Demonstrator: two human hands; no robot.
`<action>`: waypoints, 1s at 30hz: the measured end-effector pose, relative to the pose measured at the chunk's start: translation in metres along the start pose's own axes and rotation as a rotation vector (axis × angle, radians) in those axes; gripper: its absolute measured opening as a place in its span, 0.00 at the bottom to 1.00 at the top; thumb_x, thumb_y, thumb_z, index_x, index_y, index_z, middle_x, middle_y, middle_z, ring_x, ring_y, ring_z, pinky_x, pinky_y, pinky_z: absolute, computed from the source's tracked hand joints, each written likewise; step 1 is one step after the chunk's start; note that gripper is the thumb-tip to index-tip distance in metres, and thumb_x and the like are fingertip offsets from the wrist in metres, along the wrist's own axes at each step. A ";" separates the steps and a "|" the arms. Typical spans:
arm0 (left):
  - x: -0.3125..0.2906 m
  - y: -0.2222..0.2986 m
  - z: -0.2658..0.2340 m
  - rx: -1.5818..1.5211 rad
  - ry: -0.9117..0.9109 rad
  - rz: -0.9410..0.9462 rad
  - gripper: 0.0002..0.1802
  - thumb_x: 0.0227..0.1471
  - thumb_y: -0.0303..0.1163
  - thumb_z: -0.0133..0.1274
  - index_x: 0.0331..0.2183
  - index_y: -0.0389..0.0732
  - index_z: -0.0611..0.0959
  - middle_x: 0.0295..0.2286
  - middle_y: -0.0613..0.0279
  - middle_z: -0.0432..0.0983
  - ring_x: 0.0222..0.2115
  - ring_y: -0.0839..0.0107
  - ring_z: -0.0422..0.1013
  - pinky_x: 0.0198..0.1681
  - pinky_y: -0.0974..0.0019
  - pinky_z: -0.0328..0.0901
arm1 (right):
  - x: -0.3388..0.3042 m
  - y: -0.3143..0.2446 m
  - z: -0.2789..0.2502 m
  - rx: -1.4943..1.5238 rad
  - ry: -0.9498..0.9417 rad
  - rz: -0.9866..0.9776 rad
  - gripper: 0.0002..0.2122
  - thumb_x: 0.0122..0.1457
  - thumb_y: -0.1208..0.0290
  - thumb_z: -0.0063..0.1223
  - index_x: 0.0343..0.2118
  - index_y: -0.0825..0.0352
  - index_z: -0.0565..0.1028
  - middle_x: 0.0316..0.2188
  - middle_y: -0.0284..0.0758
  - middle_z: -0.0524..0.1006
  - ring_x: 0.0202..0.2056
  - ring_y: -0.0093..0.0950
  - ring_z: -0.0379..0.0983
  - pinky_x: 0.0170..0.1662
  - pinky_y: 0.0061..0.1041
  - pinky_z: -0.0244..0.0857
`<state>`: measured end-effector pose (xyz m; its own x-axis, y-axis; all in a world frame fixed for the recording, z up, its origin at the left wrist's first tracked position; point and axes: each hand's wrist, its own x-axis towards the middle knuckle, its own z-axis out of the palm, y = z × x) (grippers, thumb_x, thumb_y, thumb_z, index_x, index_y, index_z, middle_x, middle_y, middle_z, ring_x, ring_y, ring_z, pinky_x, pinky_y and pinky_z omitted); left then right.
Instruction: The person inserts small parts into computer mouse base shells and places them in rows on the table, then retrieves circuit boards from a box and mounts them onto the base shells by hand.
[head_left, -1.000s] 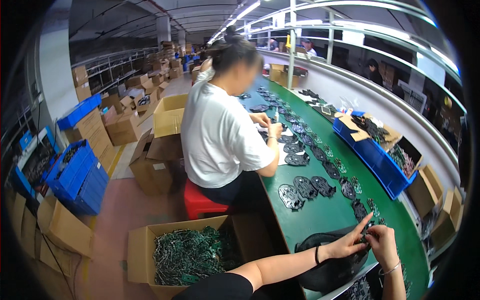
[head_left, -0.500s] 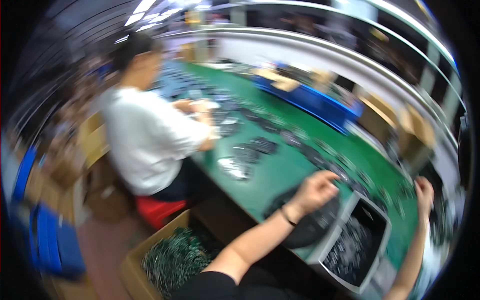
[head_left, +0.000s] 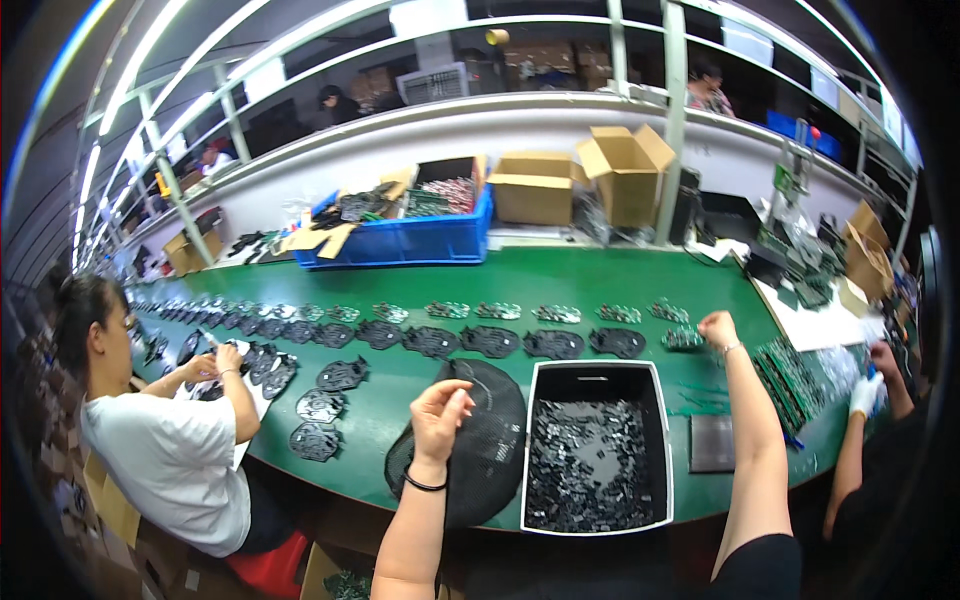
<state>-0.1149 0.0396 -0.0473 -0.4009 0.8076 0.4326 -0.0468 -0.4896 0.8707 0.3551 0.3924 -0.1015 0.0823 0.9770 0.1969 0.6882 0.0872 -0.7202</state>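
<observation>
Both hands had moved apart since a second earlier, when they met at one small part, and the view had swung to the right. The right hand [head_left: 717, 330] was now at the end of a green circuit board [head_left: 683, 339], which lay on the green table [head_left: 390, 490] just below the row's right end; its fingers were bent, though whether they pinched the board could not be told. The left hand [head_left: 440, 415] hung over a round black mesh item [head_left: 488, 440], fingers curled toward the thumb; whether they gripped anything was unclear.

Between the forearms stood a black bin with a white rim [head_left: 595, 364], its floor scattered with small black pieces [head_left: 580, 475]. Beyond the rows, a long blue bin [head_left: 400, 250] held torn cardboard, dark parts and pinkish bits. Beside it were two open cardboard boxes [head_left: 533, 192]. Pale marks on the black plates [head_left: 490, 342] were too small to read.
</observation>
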 end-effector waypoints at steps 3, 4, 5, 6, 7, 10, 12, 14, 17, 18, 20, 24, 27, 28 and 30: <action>-0.006 0.004 -0.010 0.010 0.010 -0.001 0.09 0.52 0.25 0.50 0.35 0.33 0.80 0.23 0.64 0.75 0.20 0.84 0.68 0.21 0.83 0.59 | -0.020 -0.032 0.022 -0.012 -0.034 0.154 0.07 0.37 0.77 0.62 0.23 0.68 0.79 0.21 0.42 0.78 0.26 0.31 0.76 0.34 0.27 0.69; -0.005 0.004 -0.009 -0.001 0.002 0.008 0.08 0.52 0.25 0.51 0.35 0.33 0.80 0.23 0.65 0.75 0.21 0.84 0.68 0.21 0.83 0.59 | -0.022 -0.030 0.022 -0.006 -0.033 0.138 0.07 0.37 0.77 0.62 0.23 0.68 0.79 0.21 0.42 0.78 0.26 0.31 0.76 0.34 0.27 0.69; -0.003 0.003 -0.007 -0.002 -0.001 0.008 0.08 0.52 0.26 0.51 0.35 0.33 0.80 0.23 0.65 0.75 0.21 0.84 0.68 0.21 0.83 0.59 | -0.022 -0.024 0.022 -0.048 0.001 0.100 0.07 0.37 0.76 0.62 0.23 0.68 0.79 0.22 0.43 0.78 0.28 0.33 0.76 0.35 0.29 0.69; -0.001 0.003 -0.005 0.016 -0.003 0.019 0.08 0.52 0.26 0.51 0.35 0.33 0.80 0.23 0.65 0.75 0.20 0.84 0.68 0.21 0.83 0.59 | -0.019 -0.020 0.022 -0.091 0.039 0.067 0.07 0.38 0.74 0.62 0.22 0.69 0.78 0.23 0.44 0.78 0.29 0.35 0.76 0.36 0.31 0.69; 0.002 0.001 0.000 0.025 -0.020 0.025 0.08 0.52 0.26 0.51 0.35 0.33 0.80 0.23 0.65 0.75 0.20 0.84 0.68 0.21 0.83 0.59 | -0.017 -0.021 0.019 -0.091 0.054 0.074 0.07 0.38 0.74 0.62 0.22 0.69 0.78 0.23 0.44 0.78 0.29 0.35 0.76 0.36 0.31 0.69; 0.002 0.005 -0.003 0.014 0.075 0.000 0.08 0.51 0.26 0.51 0.33 0.33 0.80 0.22 0.63 0.75 0.20 0.82 0.67 0.20 0.82 0.59 | -0.031 -0.047 0.021 -0.313 0.043 -0.190 0.10 0.40 0.68 0.56 0.22 0.71 0.77 0.26 0.49 0.76 0.32 0.44 0.74 0.38 0.37 0.69; 0.001 0.009 -0.010 0.068 0.167 0.016 0.07 0.52 0.26 0.50 0.32 0.33 0.80 0.21 0.63 0.75 0.19 0.82 0.67 0.21 0.82 0.59 | -0.028 -0.066 0.030 -0.381 -0.018 -0.178 0.08 0.40 0.72 0.53 0.23 0.70 0.77 0.28 0.50 0.76 0.33 0.45 0.74 0.40 0.38 0.68; -0.003 0.026 -0.012 0.126 0.193 0.084 0.07 0.52 0.25 0.50 0.32 0.33 0.80 0.21 0.62 0.75 0.19 0.81 0.67 0.21 0.82 0.58 | -0.035 -0.083 0.037 -0.269 0.028 -0.177 0.07 0.43 0.74 0.52 0.25 0.70 0.78 0.28 0.49 0.76 0.34 0.44 0.75 0.41 0.36 0.68; -0.013 0.051 0.000 0.207 0.143 0.167 0.07 0.51 0.24 0.48 0.31 0.31 0.79 0.21 0.62 0.73 0.20 0.80 0.67 0.22 0.80 0.59 | -0.024 -0.069 0.023 -0.181 0.075 -0.207 0.07 0.46 0.76 0.51 0.28 0.69 0.79 0.29 0.48 0.77 0.34 0.42 0.75 0.42 0.35 0.68; -0.020 0.054 0.000 0.255 0.140 0.168 0.07 0.51 0.24 0.48 0.30 0.31 0.79 0.21 0.61 0.73 0.20 0.79 0.67 0.22 0.80 0.59 | -0.020 -0.063 0.014 -0.171 0.087 -0.181 0.07 0.46 0.76 0.52 0.28 0.69 0.79 0.28 0.47 0.77 0.34 0.40 0.76 0.41 0.33 0.68; -0.041 0.055 -0.010 0.339 0.178 0.193 0.07 0.50 0.25 0.48 0.30 0.31 0.79 0.22 0.61 0.73 0.20 0.78 0.67 0.22 0.79 0.60 | -0.014 -0.065 0.005 -0.182 0.089 -0.166 0.09 0.45 0.76 0.54 0.31 0.69 0.79 0.29 0.46 0.78 0.35 0.38 0.76 0.41 0.31 0.68; -0.088 0.044 -0.037 0.525 0.536 0.112 0.06 0.51 0.26 0.48 0.30 0.36 0.79 0.19 0.68 0.70 0.17 0.85 0.60 0.18 0.82 0.52 | -0.009 -0.096 0.032 -0.396 -0.037 -0.300 0.18 0.43 0.69 0.62 0.39 0.67 0.77 0.37 0.46 0.76 0.42 0.40 0.72 0.45 0.35 0.67; -0.123 0.052 -0.054 0.619 0.589 -0.032 0.09 0.51 0.25 0.51 0.36 0.33 0.78 0.25 0.57 0.75 0.20 0.72 0.69 0.24 0.72 0.64 | -0.004 -0.111 0.065 -0.579 -0.104 -0.183 0.21 0.44 0.56 0.63 0.39 0.62 0.75 0.42 0.37 0.74 0.50 0.35 0.66 0.50 0.43 0.61; -0.127 0.056 -0.051 0.622 0.572 -0.011 0.08 0.52 0.26 0.50 0.34 0.33 0.78 0.23 0.60 0.74 0.20 0.75 0.67 0.22 0.75 0.62 | -0.001 -0.111 0.066 -0.570 -0.152 -0.154 0.22 0.44 0.56 0.63 0.40 0.61 0.75 0.43 0.36 0.74 0.51 0.34 0.65 0.51 0.43 0.58; -0.132 0.053 -0.047 0.625 0.527 -0.011 0.07 0.53 0.26 0.49 0.32 0.33 0.79 0.22 0.62 0.73 0.19 0.78 0.66 0.20 0.76 0.59 | 0.006 -0.102 0.057 -0.555 -0.189 -0.117 0.22 0.44 0.55 0.63 0.41 0.60 0.75 0.45 0.35 0.73 0.52 0.34 0.63 0.53 0.43 0.55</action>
<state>-0.1072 -0.1083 -0.0686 -0.7880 0.4747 0.3920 0.4034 -0.0827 0.9113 0.2442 0.4007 -0.0643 -0.1112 0.9892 0.0951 0.9630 0.1309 -0.2354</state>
